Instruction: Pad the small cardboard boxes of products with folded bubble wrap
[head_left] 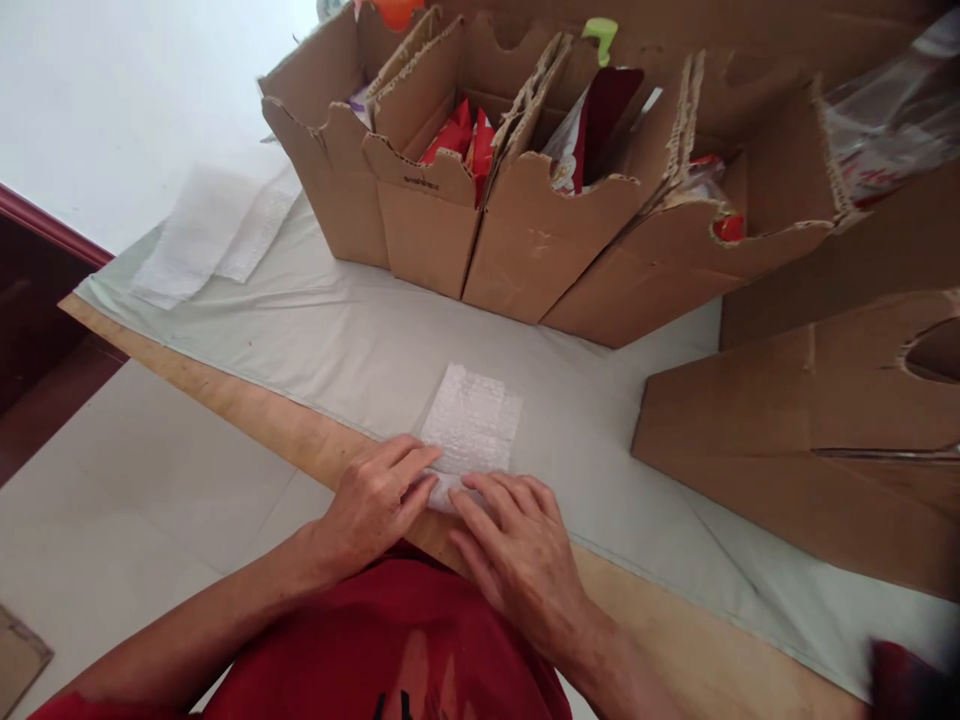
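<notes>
A small sheet of bubble wrap [474,415] lies on the cloth-covered table near its front edge, its near end folded or rolled over. My left hand [382,495] is closed on the left end of that folded part, thumb and fingers pressed together on it. On the right end, my right hand [517,535] grips the same fold with its fingers bent over the top. Whether anything lies inside the fold is hidden.
Several open cardboard boxes [427,225] holding red and white packets stand along the back. A large cardboard box [750,440] is at the right. More bubble wrap sheets [199,225] lie at the far left. The table's wooden edge [247,385] runs in front.
</notes>
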